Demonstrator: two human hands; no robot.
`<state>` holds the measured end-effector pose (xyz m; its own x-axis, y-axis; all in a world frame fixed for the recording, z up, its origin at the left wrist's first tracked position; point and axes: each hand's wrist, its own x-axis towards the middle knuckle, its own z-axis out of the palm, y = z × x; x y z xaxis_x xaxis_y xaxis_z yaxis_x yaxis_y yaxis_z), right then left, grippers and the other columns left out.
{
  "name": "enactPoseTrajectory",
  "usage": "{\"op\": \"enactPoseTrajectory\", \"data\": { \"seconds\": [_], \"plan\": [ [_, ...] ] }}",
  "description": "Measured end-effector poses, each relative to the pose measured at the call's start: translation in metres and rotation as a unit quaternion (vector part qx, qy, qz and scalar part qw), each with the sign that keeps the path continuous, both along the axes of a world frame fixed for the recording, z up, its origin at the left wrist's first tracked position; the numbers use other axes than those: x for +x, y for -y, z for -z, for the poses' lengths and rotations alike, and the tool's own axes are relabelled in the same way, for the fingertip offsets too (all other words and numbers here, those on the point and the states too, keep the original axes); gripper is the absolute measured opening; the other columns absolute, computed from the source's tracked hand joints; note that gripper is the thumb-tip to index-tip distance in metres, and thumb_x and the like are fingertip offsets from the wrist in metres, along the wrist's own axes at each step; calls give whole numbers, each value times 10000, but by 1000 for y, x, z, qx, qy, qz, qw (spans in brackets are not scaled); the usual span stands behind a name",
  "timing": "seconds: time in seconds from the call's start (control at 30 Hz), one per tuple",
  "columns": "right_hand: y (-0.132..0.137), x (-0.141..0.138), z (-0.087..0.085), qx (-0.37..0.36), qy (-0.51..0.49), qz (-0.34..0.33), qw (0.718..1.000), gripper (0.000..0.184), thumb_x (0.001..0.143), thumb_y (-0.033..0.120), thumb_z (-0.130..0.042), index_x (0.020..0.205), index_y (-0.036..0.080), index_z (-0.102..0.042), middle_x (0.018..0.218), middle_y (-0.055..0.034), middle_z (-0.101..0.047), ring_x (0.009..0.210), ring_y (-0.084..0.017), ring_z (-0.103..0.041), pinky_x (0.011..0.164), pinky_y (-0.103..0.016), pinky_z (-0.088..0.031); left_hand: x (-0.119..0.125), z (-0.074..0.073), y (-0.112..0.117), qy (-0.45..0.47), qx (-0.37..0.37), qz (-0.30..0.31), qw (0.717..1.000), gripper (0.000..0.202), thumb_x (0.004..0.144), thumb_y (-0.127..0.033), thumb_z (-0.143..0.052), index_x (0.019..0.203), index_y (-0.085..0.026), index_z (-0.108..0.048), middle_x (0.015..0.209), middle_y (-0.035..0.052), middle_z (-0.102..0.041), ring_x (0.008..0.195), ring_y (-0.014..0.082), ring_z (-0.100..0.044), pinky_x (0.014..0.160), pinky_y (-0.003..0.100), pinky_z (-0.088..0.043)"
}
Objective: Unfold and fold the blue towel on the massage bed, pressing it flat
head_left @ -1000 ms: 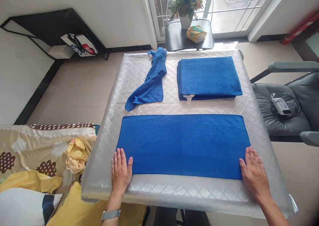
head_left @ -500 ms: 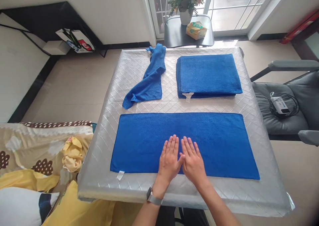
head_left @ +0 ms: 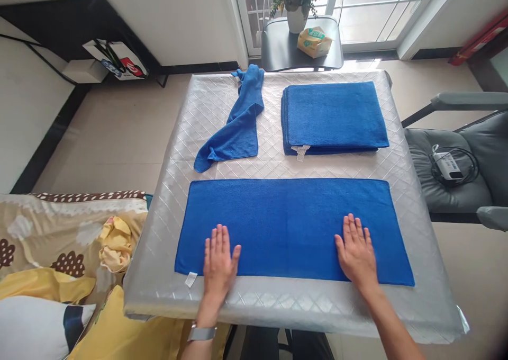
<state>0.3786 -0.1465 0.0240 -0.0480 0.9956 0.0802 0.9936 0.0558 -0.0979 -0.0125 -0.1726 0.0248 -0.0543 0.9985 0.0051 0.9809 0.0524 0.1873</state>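
A blue towel (head_left: 286, 227) lies spread flat across the near part of the table, with a white tag at its lower left edge. My left hand (head_left: 219, 262) rests palm down on the towel's left part, fingers stretched out and thumb apart. On the right part, my right hand (head_left: 357, 254) lies flat in the same way, fingers extended. Behind the towel at the right is a stack of folded blue towels (head_left: 335, 115) with white tags showing. A crumpled, twisted blue towel (head_left: 242, 124) lies at the far left of the table.
A silver quilted cloth covers the table (head_left: 159, 243). Beyond it, a dark chair (head_left: 273, 45) bears a potted plant (head_left: 297, 18) and a tissue pack (head_left: 315, 42). A grey armchair (head_left: 420, 190) with a cabled white device stands right. Bedding and a yellow pillow (head_left: 123, 328) lie left.
My hands have moved apart from the towel's middle, the left one leftward and the right one rightward. The towel stays flat in place.
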Motion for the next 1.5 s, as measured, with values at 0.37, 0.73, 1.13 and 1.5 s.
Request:
{"op": "enactPoseTrajectory", "data": {
  "seconds": [0.37,0.73,1.13,1.5],
  "plan": [
    [9,107,8,-28,12,94,995,677,1062,380,-271,1653,109,-82,1695,-161,-235,1560,-306,-236,1251,-538,-269,-99,1,11,27,-38,-114,992,812,1034,-595,-233,1633,-61,-109,1700,222,-163,1583,332,-143,1280,558,-157],
    [1,-40,-29,12,-45,-54,997,722,1051,274,-363,1652,187,28,1685,-114,-251,1565,-278,-225,1262,-514,-241,60,-25,-15,56,16,111,992,805,1026,-602,-296,1651,-170,-29,1713,121,-168,1586,259,-157,1299,485,-181],
    [-28,-86,-5,-8,-57,-91,994,708,1065,313,-383,1650,161,-13,1668,-116,-291,1565,-265,-228,1269,-491,-196,78,-3,-41,9,-5,121,993,821,1022,-623,-292,1640,-134,-62,1683,152,-254,1566,280,-235,1277,510,-235],
    [8,76,6,-19,-4,64,998,679,1062,366,-291,1656,145,-47,1702,-142,-213,1568,-304,-206,1256,-555,-241,-81,2,-3,8,0,-97,995,730,1057,-529,-207,1641,-103,-104,1690,209,-214,1581,318,-160,1275,568,-173]
  ]
}}
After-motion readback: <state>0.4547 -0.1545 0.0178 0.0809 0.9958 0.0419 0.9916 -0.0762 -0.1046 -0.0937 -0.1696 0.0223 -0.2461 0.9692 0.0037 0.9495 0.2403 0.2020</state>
